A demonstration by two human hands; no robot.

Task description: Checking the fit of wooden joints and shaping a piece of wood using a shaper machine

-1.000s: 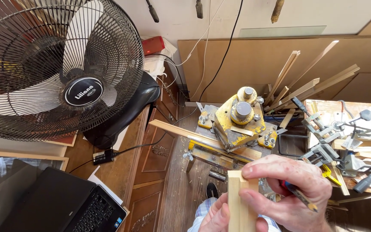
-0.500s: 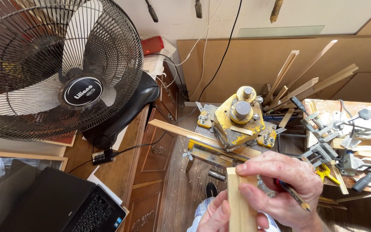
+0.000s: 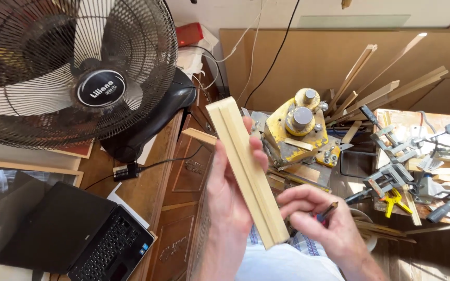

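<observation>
Left hand (image 3: pixel 230 192) has raised the wooden strip (image 3: pixel 247 169).

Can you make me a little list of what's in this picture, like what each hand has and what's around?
left hand: holds a pale wooden moulding strip, raised and tilted
right hand: grips a pencil, close beside the strip
left side: big black fan, open laptop
behind: yellow machine, leaning wood sticks
right side: metal clamps

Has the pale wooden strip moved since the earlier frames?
Yes. The wooden strip, held in the left hand, has been lifted: it sat at the frame's bottom, below the yellow machine, and its top end now reaches higher than that machine, left of it.
</observation>
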